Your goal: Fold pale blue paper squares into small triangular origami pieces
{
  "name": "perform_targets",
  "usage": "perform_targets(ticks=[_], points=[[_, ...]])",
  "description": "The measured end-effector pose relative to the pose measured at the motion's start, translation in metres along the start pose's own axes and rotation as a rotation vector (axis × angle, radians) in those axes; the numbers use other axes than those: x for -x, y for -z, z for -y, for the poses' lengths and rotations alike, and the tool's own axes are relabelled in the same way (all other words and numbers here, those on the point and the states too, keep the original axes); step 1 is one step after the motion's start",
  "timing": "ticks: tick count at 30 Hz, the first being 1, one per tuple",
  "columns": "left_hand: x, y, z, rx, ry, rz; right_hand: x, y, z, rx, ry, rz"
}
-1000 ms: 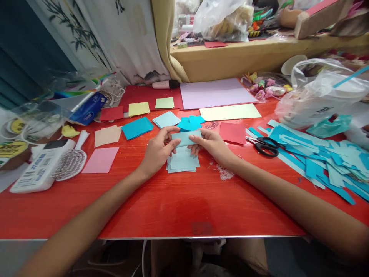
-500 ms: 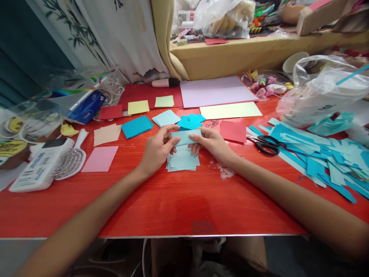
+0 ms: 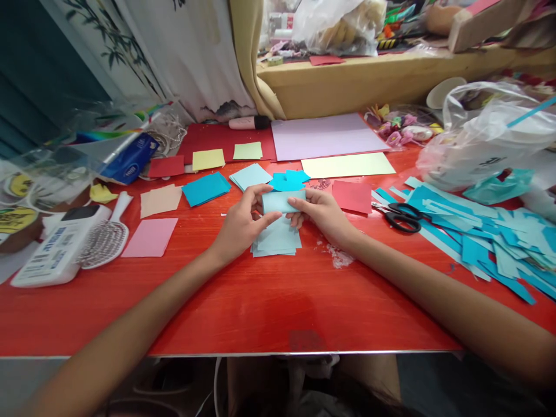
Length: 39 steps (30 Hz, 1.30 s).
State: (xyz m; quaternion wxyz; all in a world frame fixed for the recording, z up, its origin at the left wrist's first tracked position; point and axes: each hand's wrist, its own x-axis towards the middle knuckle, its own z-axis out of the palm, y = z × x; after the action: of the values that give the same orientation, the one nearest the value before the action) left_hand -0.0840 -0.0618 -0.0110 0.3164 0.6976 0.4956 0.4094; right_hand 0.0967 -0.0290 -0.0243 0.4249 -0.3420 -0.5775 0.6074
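Observation:
A light blue piece of paper (image 3: 277, 202), which looks folded over into a strip, is held just above the table. My right hand (image 3: 324, 211) pinches its right end, thumb in front and fingers behind. At the other end, my left hand (image 3: 243, 223) has its fingers curled at the upper left corner and its thumb along the lower edge. Below the hands lies a pile of light blue paper squares (image 3: 275, 238). Just beyond them are bright blue paper pieces (image 3: 289, 180).
Paper stacks surround the hands: blue (image 3: 206, 190), pale blue (image 3: 251, 176), pink (image 3: 150, 237), peach (image 3: 161, 201) and red (image 3: 351, 197). Black-handled scissors (image 3: 402, 217) lie right, by blue paper scraps (image 3: 490, 231). A hairbrush (image 3: 106, 240) and white box (image 3: 61, 246) stand left.
The held paper has shifted slightly right. My left thumb has slid from the paper's front to its lower edge; my right hand keeps its pinch.

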Motion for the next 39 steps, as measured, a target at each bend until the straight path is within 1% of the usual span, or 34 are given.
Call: perform_targets(ticks=[12, 20, 29, 35, 39], points=[[0.0019, 0.0001, -0.0017, -0.022, -0.008, 0.001, 0.0009, 0.0004, 0.0005, -0.005, 0.01, 0.002], [0.0024, -0.001, 0.0022, -0.087, -0.04, -0.008, 0.0, 0.0013, -0.0014, -0.042, 0.006, 0.009], [0.0029, -0.0004, 0.0003, -0.119, -0.041, -0.025, 0.0009, 0.0009, 0.0, -0.036, -0.012, 0.008], [0.0035, -0.0006, 0.0003, -0.086, -0.026, -0.027, 0.0015, 0.001, 0.0009, -0.038, -0.018, 0.011], [0.003, -0.0003, -0.0019, -0.006, 0.008, -0.003, 0.0013, 0.0008, 0.0008, -0.027, -0.023, 0.004]])
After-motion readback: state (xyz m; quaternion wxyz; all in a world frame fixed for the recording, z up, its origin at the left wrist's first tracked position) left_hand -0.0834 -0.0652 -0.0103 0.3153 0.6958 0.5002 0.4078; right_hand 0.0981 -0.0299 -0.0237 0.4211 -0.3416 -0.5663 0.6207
